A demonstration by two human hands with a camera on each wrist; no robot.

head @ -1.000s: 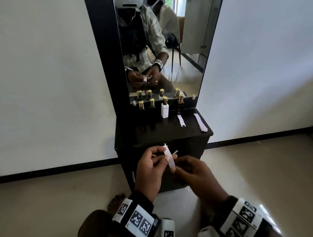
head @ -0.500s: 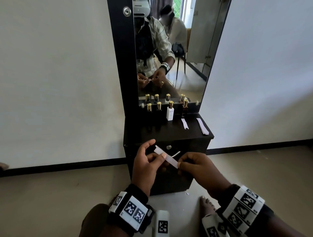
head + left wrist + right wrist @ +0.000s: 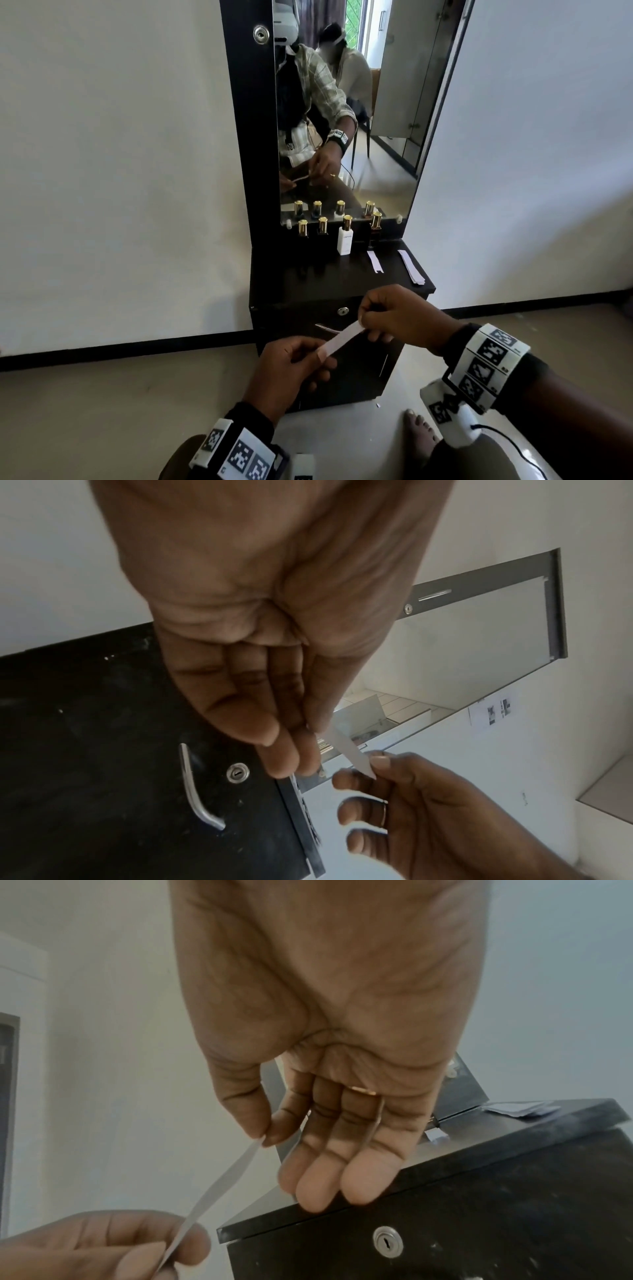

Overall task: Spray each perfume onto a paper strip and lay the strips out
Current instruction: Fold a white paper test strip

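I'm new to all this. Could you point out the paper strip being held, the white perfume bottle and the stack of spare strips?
paper strip [image 3: 342, 340], head view, middle of its length.
white perfume bottle [image 3: 344, 241], head view, its body.
stack of spare strips [image 3: 412, 268], head view, middle of the top strip.

Both wrists wear black cuffs with white blocks [image 3: 488, 363] printed in black square markers. A black cable [image 3: 507, 442] leaves the right one. The right hand [image 3: 329, 1047] bears a gold ring [image 3: 363, 1089].

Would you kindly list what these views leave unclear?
- White bottle label: too small, head view.
- Dark bottles' bodies: lost against the dark cabinet.
- Strip wetness: not discernible.
- Strip's ends: covered by left hand and right hand fingers.
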